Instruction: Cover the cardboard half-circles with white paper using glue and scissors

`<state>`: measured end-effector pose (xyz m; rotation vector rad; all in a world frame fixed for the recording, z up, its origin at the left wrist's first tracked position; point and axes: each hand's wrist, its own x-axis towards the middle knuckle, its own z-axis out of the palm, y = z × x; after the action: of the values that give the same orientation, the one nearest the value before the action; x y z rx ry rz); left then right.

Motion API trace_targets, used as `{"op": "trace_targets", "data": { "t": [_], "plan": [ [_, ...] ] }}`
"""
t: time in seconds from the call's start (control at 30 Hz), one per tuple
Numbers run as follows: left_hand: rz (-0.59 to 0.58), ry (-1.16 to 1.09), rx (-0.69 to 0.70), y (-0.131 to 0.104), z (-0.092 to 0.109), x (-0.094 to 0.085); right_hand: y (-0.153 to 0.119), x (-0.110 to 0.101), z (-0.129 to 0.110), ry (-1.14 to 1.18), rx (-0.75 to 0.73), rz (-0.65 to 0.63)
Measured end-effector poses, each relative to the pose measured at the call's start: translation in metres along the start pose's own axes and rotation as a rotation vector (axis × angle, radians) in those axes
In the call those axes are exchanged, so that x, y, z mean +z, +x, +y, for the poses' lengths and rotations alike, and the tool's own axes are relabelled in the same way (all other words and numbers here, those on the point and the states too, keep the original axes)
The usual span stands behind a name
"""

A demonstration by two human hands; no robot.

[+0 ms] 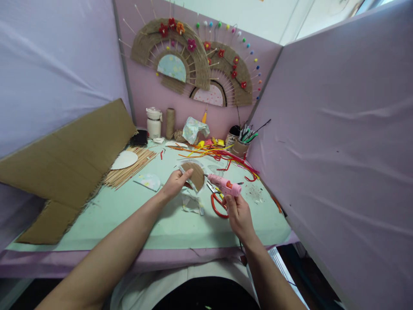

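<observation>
My left hand [177,184] pinches a half-round piece of brown cardboard [197,175], thumb on its face, with pale fabric showing along its edge. In my right hand [238,215] is a pink hot glue gun [222,183]. Its nozzle points left and is at the cardboard's right edge; I cannot tell whether they touch. Red-handled scissors [218,206] lie open on the table just under the glue gun. Below the cardboard rests a cut scrap of patterned fabric [192,204]. A fabric-covered half-round [148,181] lies to the left of my left hand.
A large cardboard sheet [71,155] leans at the left, beside wooden sticks [129,168] and a white oval [124,159]. Red and yellow pipe cleaners [222,154] spread across the back. Behind stand a white bottle [154,124], a twine spool [170,123] and a pen holder [240,147].
</observation>
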<state>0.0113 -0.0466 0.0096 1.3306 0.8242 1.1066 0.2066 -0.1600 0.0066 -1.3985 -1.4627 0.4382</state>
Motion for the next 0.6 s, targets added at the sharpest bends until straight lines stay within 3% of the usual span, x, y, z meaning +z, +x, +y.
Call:
{"op": "trace_targets", "data": {
  "t": [0.6],
  "plan": [
    [-0.064, 0.108, 0.027, -0.0003, -0.0051, 0.0001, 0.0, -0.0016, -0.0009, -0.003, -0.009, 0.007]
  ]
}}
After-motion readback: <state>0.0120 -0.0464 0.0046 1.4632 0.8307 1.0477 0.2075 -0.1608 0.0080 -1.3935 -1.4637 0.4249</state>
